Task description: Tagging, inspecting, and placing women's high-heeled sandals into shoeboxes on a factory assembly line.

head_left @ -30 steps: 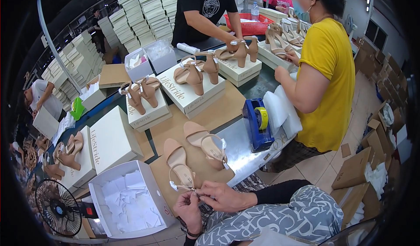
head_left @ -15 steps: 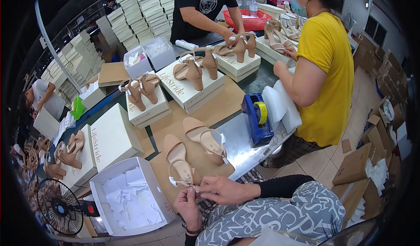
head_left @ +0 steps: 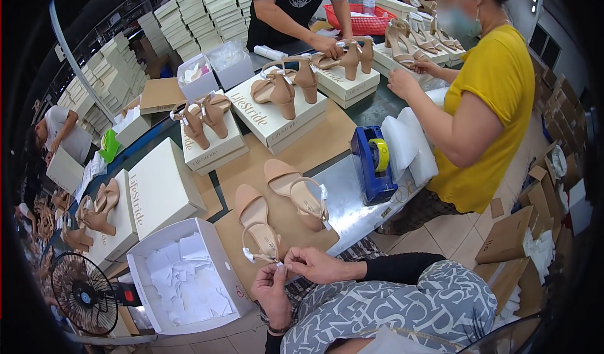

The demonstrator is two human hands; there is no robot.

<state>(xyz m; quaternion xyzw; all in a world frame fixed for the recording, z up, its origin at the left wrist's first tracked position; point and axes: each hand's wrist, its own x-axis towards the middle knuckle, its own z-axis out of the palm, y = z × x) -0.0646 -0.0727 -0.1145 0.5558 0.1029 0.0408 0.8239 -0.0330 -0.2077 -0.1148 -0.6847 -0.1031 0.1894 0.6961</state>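
Note:
A beige heeled sandal lies sole down on brown cardboard before me, its ankle strap towards me. My left hand pinches that strap near the buckle end with thumb and finger. From the right, my right hand pinches the same spot, fingertips nearly touching the left ones. A small white bit shows between them; its kind is too small to tell. The matching sandal lies just to the right, white wrapping on its strap. An open white box of cut paper slips stands to my left.
A blue tape dispenser and white foam sheets stand to the right. Shoeboxes bearing sandals line the far side. A person in yellow and one in black handle sandals. A fan is at lower left.
My hands stay pinched at the strap, with slight finger movement. The view has shifted a little. The person in yellow appears farther right and leans over the sandals.

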